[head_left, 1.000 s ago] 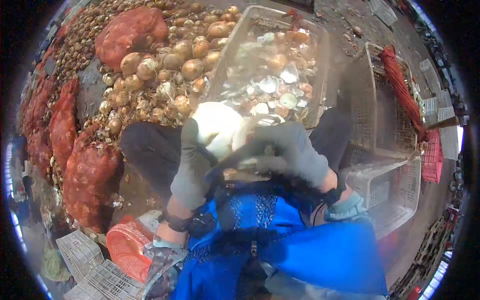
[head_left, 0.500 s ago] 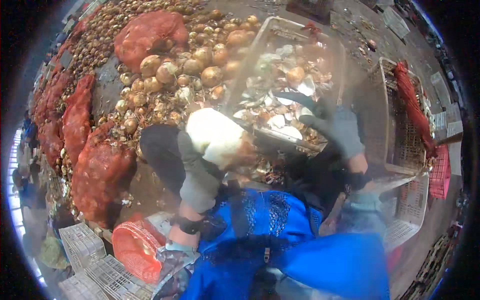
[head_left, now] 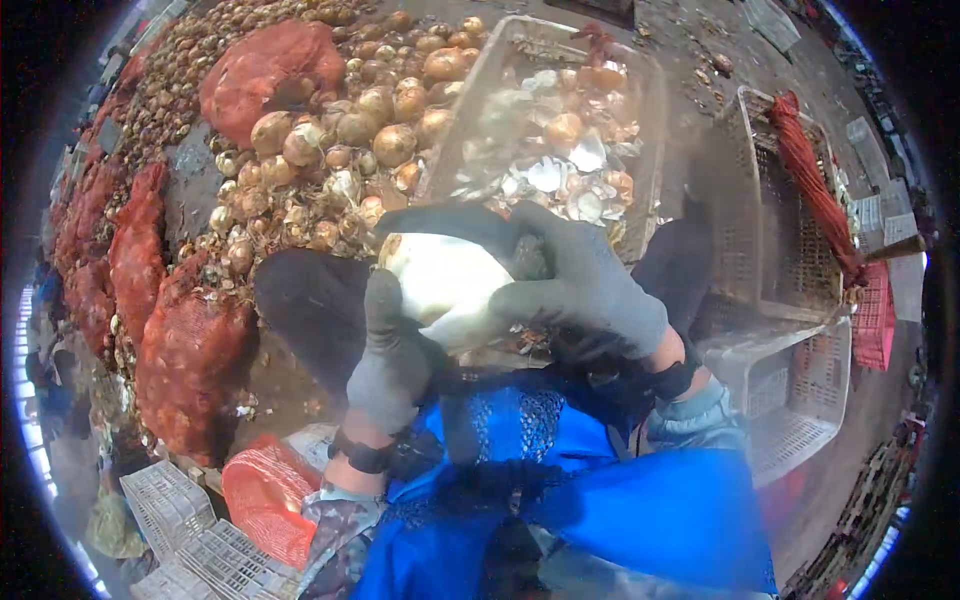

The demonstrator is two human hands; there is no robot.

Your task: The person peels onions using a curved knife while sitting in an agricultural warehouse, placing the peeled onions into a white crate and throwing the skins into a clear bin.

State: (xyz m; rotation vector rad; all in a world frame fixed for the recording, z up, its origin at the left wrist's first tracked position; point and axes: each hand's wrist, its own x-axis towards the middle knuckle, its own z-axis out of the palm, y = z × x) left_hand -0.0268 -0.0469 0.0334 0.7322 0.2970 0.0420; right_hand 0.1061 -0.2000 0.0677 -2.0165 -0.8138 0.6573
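Note:
A large, mostly peeled white onion (head_left: 450,280) is held in front of my lap, between my two gloved hands. My left hand (head_left: 395,350), in a grey glove with dark fingers, cups it from the left and below, thumb upright along its side. My right hand (head_left: 590,285), gloved the same way, closes on its right side, with fingers over the top and thumb lower down. Some brown skin shows at the onion's left end. Whether the right hand also holds a small tool cannot be seen.
Beyond my hands stands a pale plastic crate (head_left: 655,150) with onion pieces and peelings. Unpeeled onions (head_left: 395,145) spread to the far left, beside red mesh sacks (head_left: 195,350). More crates (head_left: 740,190) stand at the right, one with a red mesh bag (head_left: 815,190) draped over it.
My right hand has come in from over the crate to the onion and closed on it. The onion stays in my left hand, shifted slightly right and turned. The whole view has shifted a little.

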